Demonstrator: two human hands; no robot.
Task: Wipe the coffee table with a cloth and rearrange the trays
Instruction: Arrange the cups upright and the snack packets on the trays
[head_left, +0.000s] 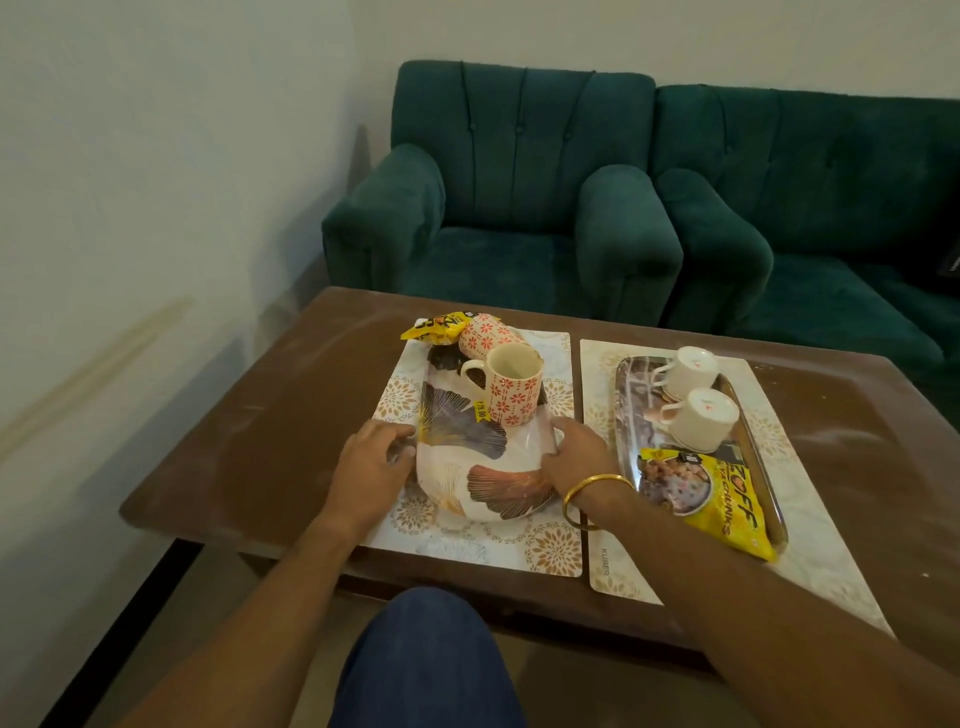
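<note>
A white tray with leaf patterns (483, 467) sits on a floral placemat (550, 551) on the brown coffee table (249, 441). It carries two red-patterned mugs (511, 389), one upright and one lying on its side, and a yellow snack packet (441, 326). My left hand (371, 462) grips the tray's left edge and my right hand (576, 457), with a gold bangle on the wrist, grips its right edge. To the right, a steel tray (628, 415) on a second placemat (810, 530) holds two tipped white cups (701, 415) and a yellow packet (706, 493). No cloth is in view.
Two dark green armchairs (519, 208) stand right behind the table. A pale wall runs along the left. The tabletop shows dusty smears. My knee in blue trousers (426, 660) is below the table's near edge.
</note>
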